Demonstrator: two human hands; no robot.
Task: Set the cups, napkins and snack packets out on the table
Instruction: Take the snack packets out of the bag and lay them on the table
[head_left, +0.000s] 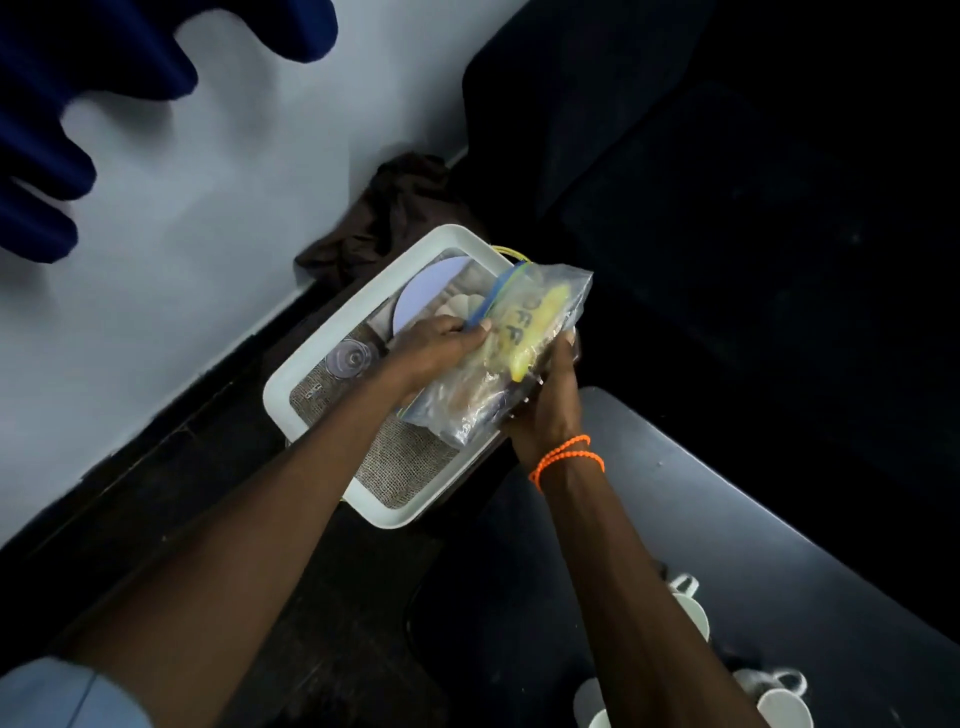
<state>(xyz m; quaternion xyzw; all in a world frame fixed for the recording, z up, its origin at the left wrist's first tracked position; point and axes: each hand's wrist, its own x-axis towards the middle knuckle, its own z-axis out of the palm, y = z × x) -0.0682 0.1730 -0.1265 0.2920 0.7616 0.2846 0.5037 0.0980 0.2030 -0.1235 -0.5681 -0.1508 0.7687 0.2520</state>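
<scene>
— Above the white bin (332, 358), what are the hands doing?
— Left hand (436, 345) and right hand (545, 410) are both gripping the snack bag (524, 338).
— And cups?
— Several cups (691, 613) are sitting right of the bin, on the desk (779, 519); napkins aren't showing.

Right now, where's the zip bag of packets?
Head view, centre-right: the zip bag is held in both hands, left hand and right hand, over the right edge of the white bin.
</scene>
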